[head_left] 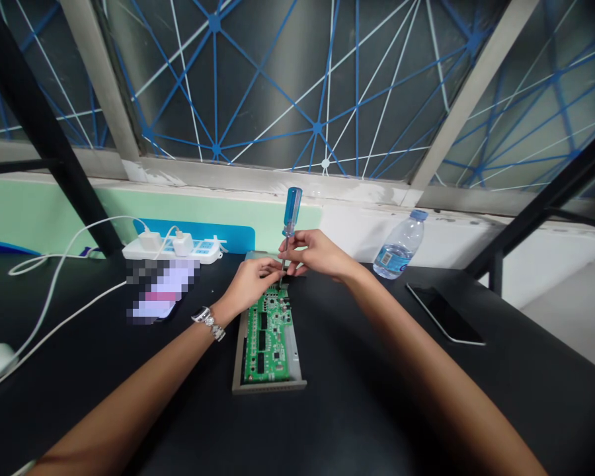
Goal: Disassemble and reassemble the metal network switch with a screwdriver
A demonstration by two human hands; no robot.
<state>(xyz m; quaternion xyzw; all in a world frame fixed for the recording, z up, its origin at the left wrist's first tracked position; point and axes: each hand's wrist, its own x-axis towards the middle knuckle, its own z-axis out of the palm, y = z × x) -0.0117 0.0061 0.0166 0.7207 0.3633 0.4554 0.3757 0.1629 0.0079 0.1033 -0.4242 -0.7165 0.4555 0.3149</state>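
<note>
A green circuit board [270, 337] lies in a grey metal tray [297, 360] on the black table. A screwdriver with a blue handle [292, 210] stands upright with its tip at the board's far end. My right hand [315, 254] is closed round the screwdriver's shaft just below the handle. My left hand [250, 281], with a watch on the wrist, rests on the far end of the board, its fingers pinched close to the screwdriver's tip.
A white power strip [171, 250] with chargers and white cables sits at the back left. A plastic water bottle [399, 246] stands at the back right, a dark phone [446, 314] lies flat near it. A blurred object [158, 291] lies left of the board.
</note>
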